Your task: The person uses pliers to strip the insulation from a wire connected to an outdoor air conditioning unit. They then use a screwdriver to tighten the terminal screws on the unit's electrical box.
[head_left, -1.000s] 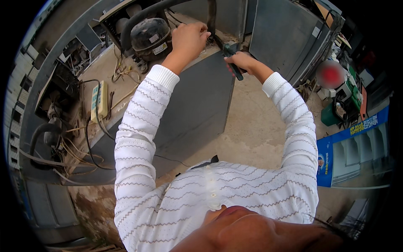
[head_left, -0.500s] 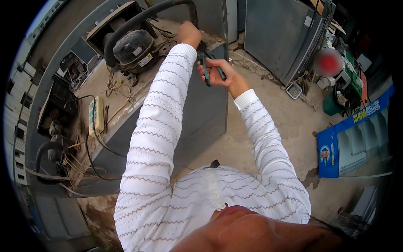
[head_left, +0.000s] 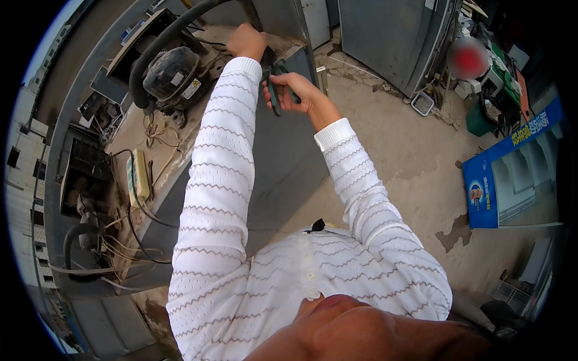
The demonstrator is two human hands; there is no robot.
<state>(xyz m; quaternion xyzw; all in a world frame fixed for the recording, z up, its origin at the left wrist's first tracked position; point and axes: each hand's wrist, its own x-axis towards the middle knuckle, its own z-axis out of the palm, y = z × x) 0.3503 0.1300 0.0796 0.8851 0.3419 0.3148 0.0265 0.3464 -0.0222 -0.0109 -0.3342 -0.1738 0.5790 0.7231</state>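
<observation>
Your right hand (head_left: 298,96) has its fingers wrapped round the pliers (head_left: 274,99), whose two green handles stand apart; the head ends point away from you, up by the bench's right end. Your left hand (head_left: 247,42) is curled tight over the bench (head_left: 127,120), just ahead of the pliers and beside the thick black hose (head_left: 180,25). Its fingertips are turned from view, so you cannot tell what they hold, if anything.

On your left side room is tight: the black compressor (head_left: 171,78) sits near that wrist, with the hose arching over behind it. The bench's front edge slants from lower left to upper right under your left sleeve, and the power strip (head_left: 140,174) lies near that edge. To your right, the floor (head_left: 385,156) gives open room, stretching from your right forearm to the grey cabinet (head_left: 385,48). A small tray (head_left: 422,103) sits by the cabinet's nearest corner.
</observation>
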